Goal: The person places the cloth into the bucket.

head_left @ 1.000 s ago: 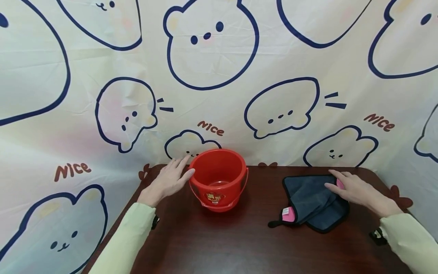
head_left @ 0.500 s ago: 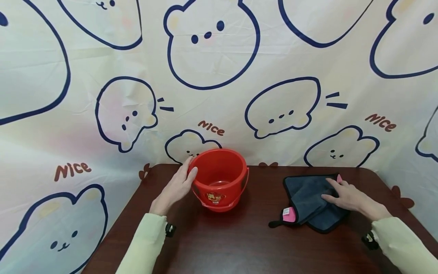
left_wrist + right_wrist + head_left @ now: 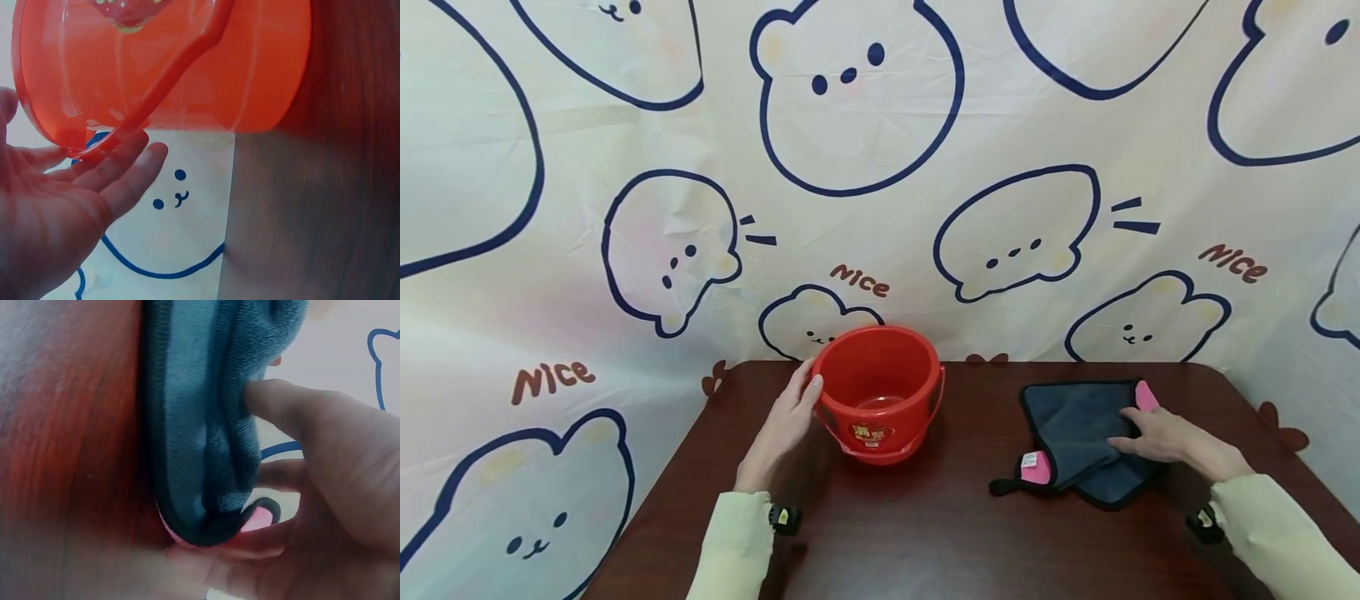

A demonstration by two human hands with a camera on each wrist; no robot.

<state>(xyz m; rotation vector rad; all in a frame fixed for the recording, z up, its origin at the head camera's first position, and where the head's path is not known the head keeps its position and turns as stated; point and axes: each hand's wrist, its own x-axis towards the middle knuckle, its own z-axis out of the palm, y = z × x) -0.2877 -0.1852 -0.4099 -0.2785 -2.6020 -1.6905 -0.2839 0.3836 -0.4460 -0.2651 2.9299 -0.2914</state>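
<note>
A red plastic bucket [image 3: 877, 400] stands upright on the table, its handle hanging down over the front. My left hand [image 3: 786, 425] lies against the bucket's left side, fingers extended along the outside and thumb up near the rim. In the left wrist view, the fingers [image 3: 119, 169] reach to the rim and the handle's pivot. A dark blue-grey cleaning cloth [image 3: 1075, 429] with black edging and a pink underside lies loosely folded at the right. Over its right part is my right hand [image 3: 1165, 437], thumb and fingers spread apart. The right wrist view has the thumb touching the fabric, with fingers at its edge.
The dark brown wooden table [image 3: 917, 533] has its far edge close to a cartoon-printed curtain [image 3: 1030, 125]. A black hanging loop [image 3: 1003, 487] sticks out from the cloth's lower left corner. Each wrist wears a small black device.
My left hand has come right and its fingers now rest against the bucket. My right hand has shifted slightly left and nearer over the cloth. Bucket and cloth stay in place.
</note>
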